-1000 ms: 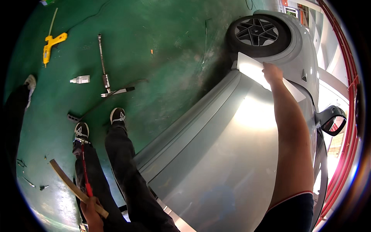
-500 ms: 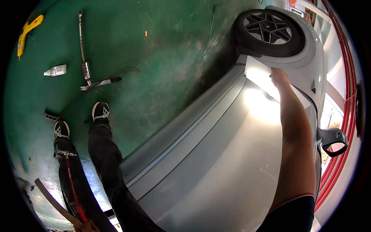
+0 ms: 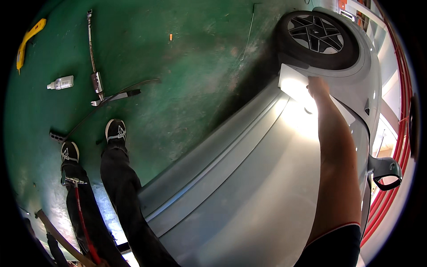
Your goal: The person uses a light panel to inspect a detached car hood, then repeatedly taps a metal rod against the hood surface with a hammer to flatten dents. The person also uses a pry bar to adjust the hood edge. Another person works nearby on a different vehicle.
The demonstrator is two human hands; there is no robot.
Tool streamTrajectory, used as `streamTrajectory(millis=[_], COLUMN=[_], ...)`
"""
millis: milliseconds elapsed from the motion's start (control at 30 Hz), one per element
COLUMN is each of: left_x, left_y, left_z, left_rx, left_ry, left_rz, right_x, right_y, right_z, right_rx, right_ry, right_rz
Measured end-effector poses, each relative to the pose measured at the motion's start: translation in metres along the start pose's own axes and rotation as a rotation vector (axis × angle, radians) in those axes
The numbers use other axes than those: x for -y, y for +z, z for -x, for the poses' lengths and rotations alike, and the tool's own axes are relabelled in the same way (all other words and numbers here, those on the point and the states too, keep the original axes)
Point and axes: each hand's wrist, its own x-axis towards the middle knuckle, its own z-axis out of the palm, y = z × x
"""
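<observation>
Right now, reading outward from the grip:

Right hand: the right hand (image 3: 317, 85) is pressing flat on the silver car door (image 3: 267, 178) at its front edge, toward 1 o'clock of the view; fingers are lying together on the panel, gripping nothing.

Right arm: it is stretching bare from a dark sleeve at 5 o'clock up to the door's bright glare patch.

Left hand: it is sitting at the rim near 7 o'clock and is barely showing, so I cannot tell how it is closed; it seems to be near a red-handled tool (image 3: 82, 213) and a wooden stick (image 3: 58, 236).

Door: it is filling the lower right, running toward the front wheel (image 3: 316, 36) at 1 o'clock; the side mirror (image 3: 386, 171) is hanging at 3 o'clock.

Legs: dark trousers and two black shoes (image 3: 115, 131) are standing on the green floor (image 3: 187, 58) at 8 o'clock.

Floor: a long metal bar tool (image 3: 94, 66), a small clear bottle (image 3: 61, 82) and a yellow tool (image 3: 27, 42) are lying toward 10 o'clock.
</observation>
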Motion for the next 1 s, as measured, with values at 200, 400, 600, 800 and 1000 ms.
streamTrajectory(millis=[200,400,600,800,1000], left_x=[0.003,0.000,0.001,-0.025,-0.022], left_y=[-0.014,-0.016,-0.028,0.004,-0.031], left_z=[0.000,0.012,0.007,0.015,0.005], left_rx=[0.006,-0.056,-0.029,-0.256,-0.124], left_ry=[-0.020,-0.042,0.007,0.041,0.004], left_rz=[0.023,0.083,-0.183,-0.241,-0.275], right_x=[0.003,-0.002,-0.014,0.195,0.398], right_y=[0.013,0.024,0.069,0.026,-0.083], right_z=[-0.002,0.026,0.017,0.146,0.449], right_rx=[-0.061,-0.252,-0.578,-0.670,0.719], right_ry=[0.134,0.062,0.001,-0.463,-1.256], right_rz=[0.047,0.203,0.238,-0.766,-1.440])
